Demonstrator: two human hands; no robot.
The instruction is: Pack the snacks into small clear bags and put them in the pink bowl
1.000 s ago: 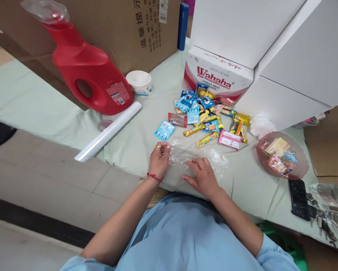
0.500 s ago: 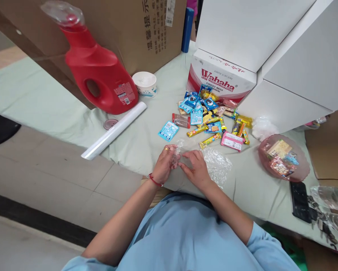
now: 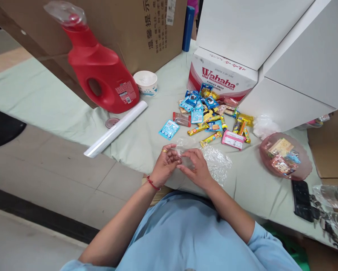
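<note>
Above the near edge of the cloth, my left hand (image 3: pixel 165 165) pinches a clear plastic bag (image 3: pixel 187 162) between thumb and curled fingers. Facing it, my right hand (image 3: pixel 198 170) grips the bag's other side, its thumb and fingertips close to the left thumb. The film is thin and see-through, so its outline is hard to make out. Just right of my right hand lies a crumpled clear plastic sheet (image 3: pixel 219 162). Beyond the hands are a pile of wrapped snacks (image 3: pixel 197 113), a light-blue packet (image 3: pixel 169 130) and a pink-and-white packet (image 3: pixel 233 139).
A red jug (image 3: pixel 103 71), a paper cup (image 3: pixel 146 82) and a white roll (image 3: pixel 116 130) stand or lie at the left. A Wahaha carton (image 3: pixel 222 73) backs the snacks. To the right are a pink bowl (image 3: pixel 307 165) with snacks, a phone (image 3: pixel 302 201) and keys (image 3: pixel 325 222).
My left fingers have opened out a little from their bunched grip, and the gathered plastic between the hands looks more spread. My right hand has barely moved.
</note>
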